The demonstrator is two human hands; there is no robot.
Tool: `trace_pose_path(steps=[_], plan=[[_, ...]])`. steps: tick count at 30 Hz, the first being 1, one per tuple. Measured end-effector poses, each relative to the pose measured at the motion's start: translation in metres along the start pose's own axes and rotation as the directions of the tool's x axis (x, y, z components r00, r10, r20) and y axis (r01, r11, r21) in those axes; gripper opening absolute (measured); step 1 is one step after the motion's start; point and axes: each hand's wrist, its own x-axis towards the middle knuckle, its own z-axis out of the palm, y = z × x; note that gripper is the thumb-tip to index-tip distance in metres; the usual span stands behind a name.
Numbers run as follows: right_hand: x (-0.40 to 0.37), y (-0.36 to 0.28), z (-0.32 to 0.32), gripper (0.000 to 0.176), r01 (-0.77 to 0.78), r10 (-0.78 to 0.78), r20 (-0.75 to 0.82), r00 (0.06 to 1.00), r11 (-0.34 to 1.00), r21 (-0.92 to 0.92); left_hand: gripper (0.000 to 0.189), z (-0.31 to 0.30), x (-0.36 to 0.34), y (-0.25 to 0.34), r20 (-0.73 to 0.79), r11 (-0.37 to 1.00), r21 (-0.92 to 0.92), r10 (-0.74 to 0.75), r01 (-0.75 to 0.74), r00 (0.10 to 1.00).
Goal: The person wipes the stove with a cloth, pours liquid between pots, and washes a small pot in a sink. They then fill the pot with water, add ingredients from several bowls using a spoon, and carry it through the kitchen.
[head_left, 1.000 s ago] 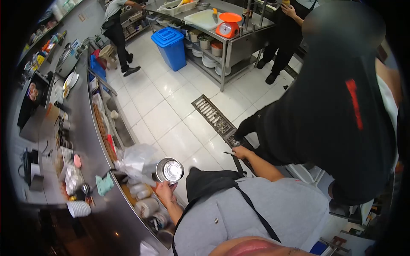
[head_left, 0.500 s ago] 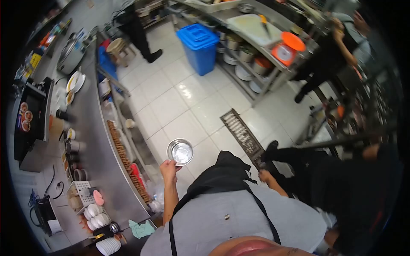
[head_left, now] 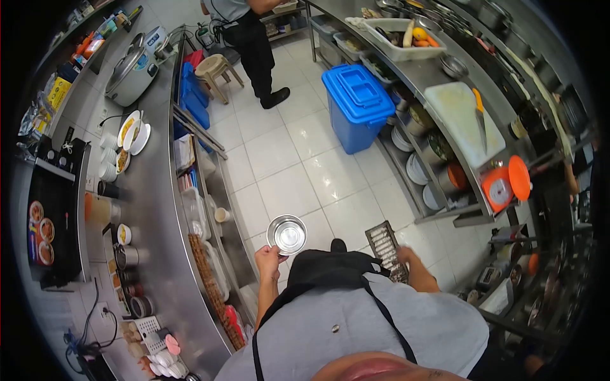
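My left hand (head_left: 268,260) grips the rim of a small round stainless steel bowl (head_left: 287,234) and holds it out over the floor. The bowl's shiny inside faces up, and nothing can be made out in it. On my right side, my right hand (head_left: 405,255) hangs low beside my body, above the floor drain grate (head_left: 384,244). It is blurred and its fingers are too smeared to read. My dark apron (head_left: 321,270) covers my front between the two hands.
A long steel counter (head_left: 166,254) runs along my left, with shelves beneath. Ahead stands a blue lidded bin (head_left: 359,108), beside a steel table with a cutting board (head_left: 460,120), a knife (head_left: 480,117) and an orange scale (head_left: 499,188). Another person (head_left: 251,47) stands at the far end, near a stool (head_left: 217,71).
I have moved forward along the aisle with the bowl still in my left hand. The bin and cutting board appear nearer, and the person close on my right has mostly left the view.
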Motion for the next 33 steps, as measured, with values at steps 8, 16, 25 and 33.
trace_pose_path(steps=[8, 16, 25, 33], plan=[[0.107, 0.07, -0.396, 0.026, -0.045, 0.538, -0.609, 0.582, 0.769, 0.637, 0.02, 0.014, 0.131, 0.063, -0.099, 1.0, -0.014, 0.019, -0.021, 0.995], [0.215, -0.027, -0.429, 0.03, 0.038, 0.239, -0.35, 0.906, 0.776, 0.63, 0.008, -0.003, 0.291, 0.155, -0.126, 0.999, -0.005, -0.05, 0.05, 0.991], [0.249, -0.03, -0.385, 0.02, -0.533, 0.328, 0.421, 0.845, 0.565, 0.63, 0.005, 0.011, 0.472, 0.265, -0.121, 0.995, 0.089, -0.023, 0.034, 0.992], [0.452, 0.086, -0.595, 0.018, -0.356, 0.262, 0.241, 0.934, 0.695, 0.624, 0.007, 0.059, 0.598, 0.353, -0.193, 0.998, 0.035, -0.043, 0.05, 0.98]])
